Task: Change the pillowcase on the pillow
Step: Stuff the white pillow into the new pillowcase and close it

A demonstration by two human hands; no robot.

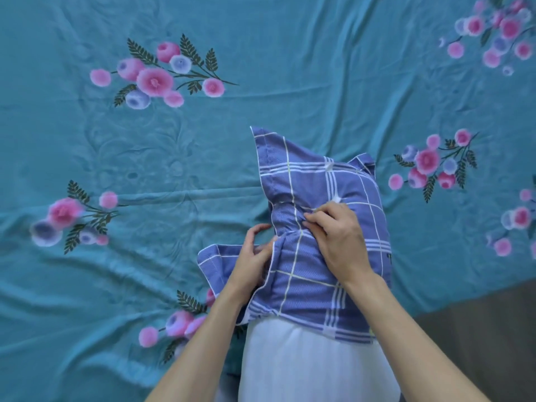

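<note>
Both bare forearms reach forward over the white pillow (307, 364), which lies at the near edge of the teal floral bedsheet (203, 158). A blue plaid pillowcase (324, 195) covers its far end only. The right hand (338, 242), knuckles up, pinches a bunched fold on top. The left hand (253, 262) grips the pillowcase's left edge, fingers curled. No writing is legible.

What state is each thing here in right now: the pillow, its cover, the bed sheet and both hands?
Pillowcase: blue plaid, bunched over the far part of the pillow.
Pillow: white, near end bare, rest inside the pillowcase.
Left hand: fingers curled at the pillowcase's side edge.
Right hand: on top, pinching a fold of the fabric.
Bed sheet: teal with flowers, spread out, wrinkled.
</note>
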